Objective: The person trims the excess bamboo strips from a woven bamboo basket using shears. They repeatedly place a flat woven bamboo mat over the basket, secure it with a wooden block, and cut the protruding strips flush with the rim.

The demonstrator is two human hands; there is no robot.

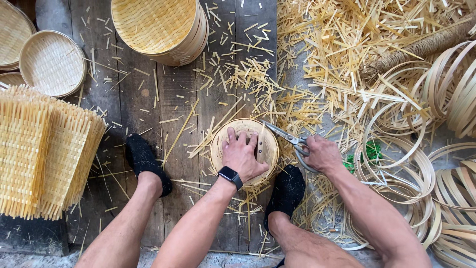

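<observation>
My left hand [241, 155] presses flat on a small round bamboo basket [268, 143] that sits on the dark wooden floor between my feet. A black watch is on that wrist. My right hand [321, 154] grips a pair of metal scissors [286, 136]. Their blades are slightly apart and point left, touching the basket's upper right rim. Cut bamboo slivers lie all around the basket.
A stack of finished round baskets [158, 27] stands at the top. More woven round lids [51, 63] lie top left. Stacked square woven mats [42, 151] sit at left. Bent bamboo hoops [396, 164] pile up at right, beside loose bamboo strips [347, 44].
</observation>
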